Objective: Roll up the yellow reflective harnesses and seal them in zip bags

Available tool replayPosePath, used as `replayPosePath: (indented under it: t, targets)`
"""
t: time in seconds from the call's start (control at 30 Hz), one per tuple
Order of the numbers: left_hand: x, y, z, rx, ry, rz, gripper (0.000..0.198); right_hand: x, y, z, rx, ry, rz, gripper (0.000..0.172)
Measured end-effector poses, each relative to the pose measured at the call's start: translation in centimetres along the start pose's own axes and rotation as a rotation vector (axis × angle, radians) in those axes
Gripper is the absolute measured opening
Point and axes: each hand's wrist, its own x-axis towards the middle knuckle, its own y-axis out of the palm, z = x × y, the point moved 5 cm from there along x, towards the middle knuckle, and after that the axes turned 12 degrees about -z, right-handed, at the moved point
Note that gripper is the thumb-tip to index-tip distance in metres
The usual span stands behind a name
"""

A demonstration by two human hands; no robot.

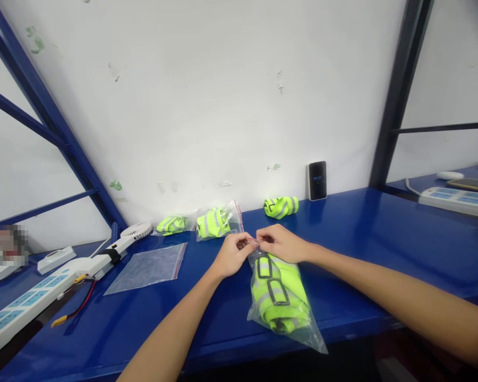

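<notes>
A clear zip bag [281, 302] holding a folded neon-yellow reflective vest lies on the blue table [366, 239] in front of me. My left hand [233, 254] and my right hand [281, 243] both pinch the bag's top edge, fingertips almost touching each other at its mouth. The bag's lower end reaches toward the table's near edge.
An empty zip bag [149, 267] lies to the left. Two bagged vests [215, 222] [172, 224] and a loose rolled vest [281, 207] sit by the wall, next to a phone [317, 180]. Power strips [27, 302] [458, 200] and a small fan [136, 231] are at the sides.
</notes>
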Motion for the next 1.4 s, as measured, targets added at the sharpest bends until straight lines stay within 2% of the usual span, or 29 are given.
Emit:
replayPosePath:
  t: [0.27, 0.47, 0.67, 0.77, 0.83, 1.0, 1.1, 1.27, 1.4]
  targets:
    - [0.2, -0.5, -0.1, 0.133, 0.072, -0.132, 0.025, 0.3, -0.3, -0.2, 0.047, 0.069, -0.013, 0.017]
    - [0.2, -0.5, -0.4, 0.043, 0.020, 0.026, 0.025, 0.1, 0.2, 0.4, 0.151, 0.019, 0.008, 0.021]
    - [0.5, -0.8, -0.8, 0.111, 0.058, -0.049, 0.021, 0.2, 0.2, -1.0, 0.230, 0.166, 0.010, 0.016]
    - [0.5, -1.0, -0.7, 0.113, 0.055, -0.068, 0.020, 0.3, -0.2, -1.4, 0.215, 0.187, 0.009, 0.015]
    - [0.5, -1.2, -0.5, 0.105, 0.040, -0.048, 0.020, 0.3, -0.2, -1.5, 0.196, 0.182, 0.026, 0.015]
    - [0.7, -1.3, 0.7, 0.086, -0.064, 0.114, 0.024, 0.2, 0.1, -1.3, 0.195, 0.164, 0.037, 0.015]
    - [0.8, -1.4, 1.1, 0.085, -0.093, 0.158, 0.022, 0.2, 0.4, -1.6, 0.201, 0.188, 0.038, 0.017]
    - [0.9, -1.5, 0.9, 0.026, -0.102, 0.169, 0.014, 0.2, 1.1, -2.3, 0.292, 0.290, 0.071, 0.022]
    - [1.0, -1.6, 0.7, 0.031, -0.088, 0.145, 0.010, 0.1, 1.4, -2.7, 0.349, 0.289, 0.034, 0.023]
